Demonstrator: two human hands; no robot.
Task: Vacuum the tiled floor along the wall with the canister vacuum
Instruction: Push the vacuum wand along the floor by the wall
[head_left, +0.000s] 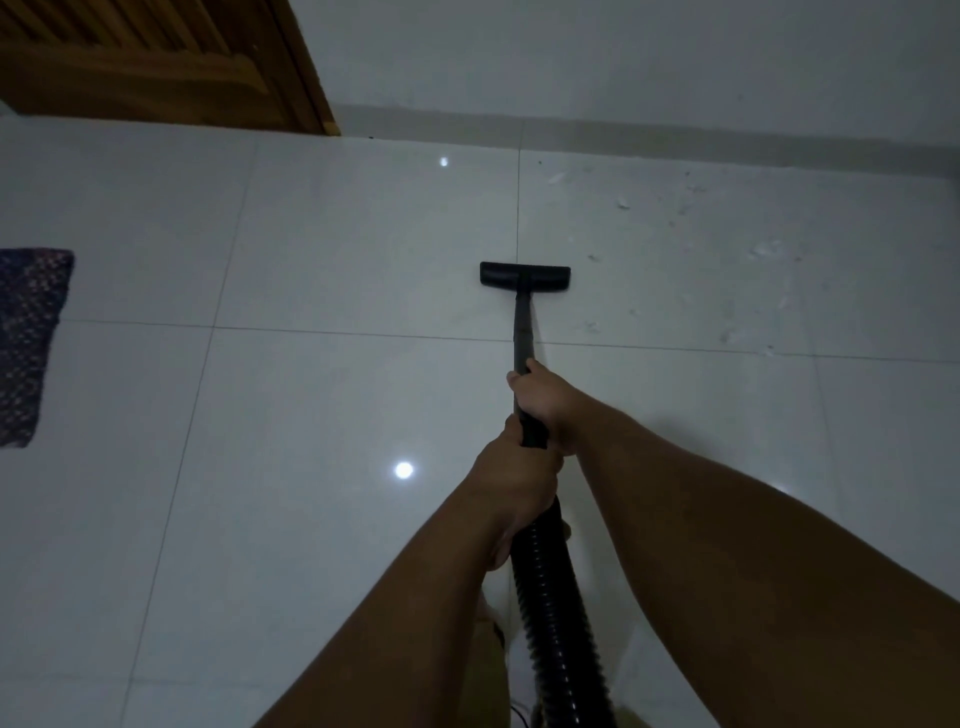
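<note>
Wand rigid and light, ribbed hose flexible, floor nozzle on tiled floor short of wall; right hand fingers wrap wand, left hand fingers wrap hose cuff.

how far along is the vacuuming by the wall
Done: tiles left of the floor head look free of debris. In hand: the right hand and left hand grip the wand. Left: white scraps litter the tiles to its right, up to the baseboard.
</note>
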